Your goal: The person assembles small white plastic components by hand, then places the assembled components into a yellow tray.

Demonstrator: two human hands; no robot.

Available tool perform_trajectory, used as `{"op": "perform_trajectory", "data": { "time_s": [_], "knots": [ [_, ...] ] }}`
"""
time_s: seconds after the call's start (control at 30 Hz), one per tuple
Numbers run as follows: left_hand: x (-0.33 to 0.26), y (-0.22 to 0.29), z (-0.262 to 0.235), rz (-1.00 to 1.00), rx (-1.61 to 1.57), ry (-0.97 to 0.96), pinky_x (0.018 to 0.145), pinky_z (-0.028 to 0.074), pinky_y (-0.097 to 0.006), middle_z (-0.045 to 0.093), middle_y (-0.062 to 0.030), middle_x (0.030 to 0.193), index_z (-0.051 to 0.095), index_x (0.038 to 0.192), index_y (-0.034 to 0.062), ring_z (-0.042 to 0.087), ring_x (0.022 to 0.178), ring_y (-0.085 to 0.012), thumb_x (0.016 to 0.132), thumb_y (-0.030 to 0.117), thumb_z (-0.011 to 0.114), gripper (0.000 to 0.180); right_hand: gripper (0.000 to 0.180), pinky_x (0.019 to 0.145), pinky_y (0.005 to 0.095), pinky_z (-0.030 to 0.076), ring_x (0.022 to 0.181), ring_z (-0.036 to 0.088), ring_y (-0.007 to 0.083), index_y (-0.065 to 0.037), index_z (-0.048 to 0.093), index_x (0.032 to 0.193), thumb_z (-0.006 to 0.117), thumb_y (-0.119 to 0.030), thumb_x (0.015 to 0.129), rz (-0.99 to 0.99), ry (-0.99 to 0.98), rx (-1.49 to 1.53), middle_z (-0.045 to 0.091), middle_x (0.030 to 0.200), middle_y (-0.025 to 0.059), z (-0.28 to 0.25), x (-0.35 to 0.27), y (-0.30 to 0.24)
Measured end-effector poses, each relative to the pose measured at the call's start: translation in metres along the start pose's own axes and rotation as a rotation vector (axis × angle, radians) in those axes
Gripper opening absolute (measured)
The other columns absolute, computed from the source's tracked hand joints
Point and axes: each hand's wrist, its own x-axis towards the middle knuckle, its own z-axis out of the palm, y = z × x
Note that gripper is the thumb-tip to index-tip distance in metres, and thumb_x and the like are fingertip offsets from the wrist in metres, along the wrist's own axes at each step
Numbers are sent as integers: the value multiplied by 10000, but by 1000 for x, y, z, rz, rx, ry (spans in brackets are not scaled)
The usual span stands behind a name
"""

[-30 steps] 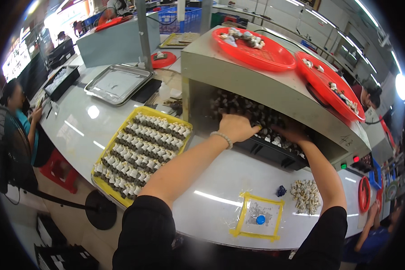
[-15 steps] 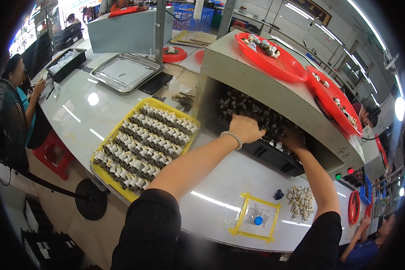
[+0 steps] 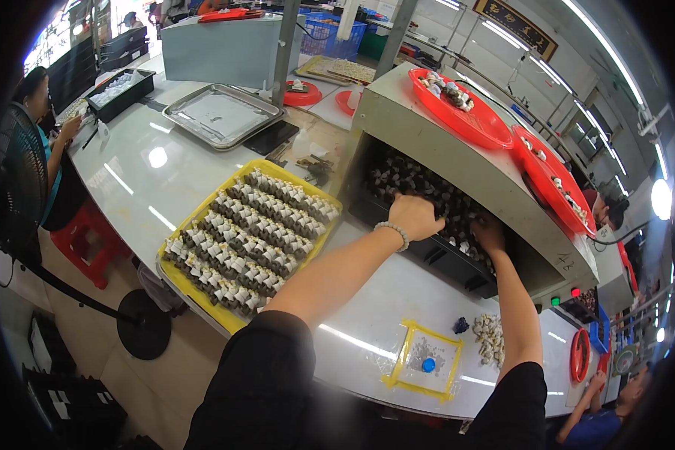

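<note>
A long white worktable (image 3: 202,187) is being shown from above, with a grey box-shaped machine (image 3: 457,157) standing on it. Its dark opening is facing the person and is being fed small grey-and-white parts (image 3: 427,187) on a belt. Both arms are being stretched into that opening. The left hand (image 3: 415,217), a bead bracelet at its wrist, is being laid knuckles up over the parts with fingers curled; what is being gripped cannot be told. The right hand (image 3: 489,234) is being pushed deeper beside it, its fingers hidden. A yellow tray (image 3: 316,241) packed with neat rows of the same parts is lying just left of the opening. Judged from this, the pieces are best being gathered in small handfuls and kept aligned, so that the tray rows are not being disturbed. A loose heap (image 3: 490,337) is lying near the right elbow.
</note>
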Motion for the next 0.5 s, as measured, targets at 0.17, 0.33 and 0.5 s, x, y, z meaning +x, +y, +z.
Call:
{"op": "perform_trajectory", "data": {
  "time_s": [0.17,0.33,0.5],
  "knots": [
    [-2,1,-6,20,-4,70,750,441,-473,653,-165,765,685,715,31,623,767,-316,766,427,507,437,380,725,350,475,798,592,221,-19,611,1026,650,-253,729,252,202,407,633,904,121,-10,-12,2],
    [-2,0,-7,-7,79,135,742,454,-451,649,-177,768,681,732,24,623,748,-322,772,435,512,446,360,729,379,477,799,594,329,-41,609,1000,672,-235,702,-63,218,15,615,922,182,-37,-40,-43],
    [-11,-2,-5,142,-52,167,800,453,-415,628,-179,895,646,870,-7,576,892,-321,795,300,559,328,326,711,382,480,795,591,313,-67,626,989,672,-214,702,-134,211,104,602,875,153,-68,-80,-86]
  ]
}}
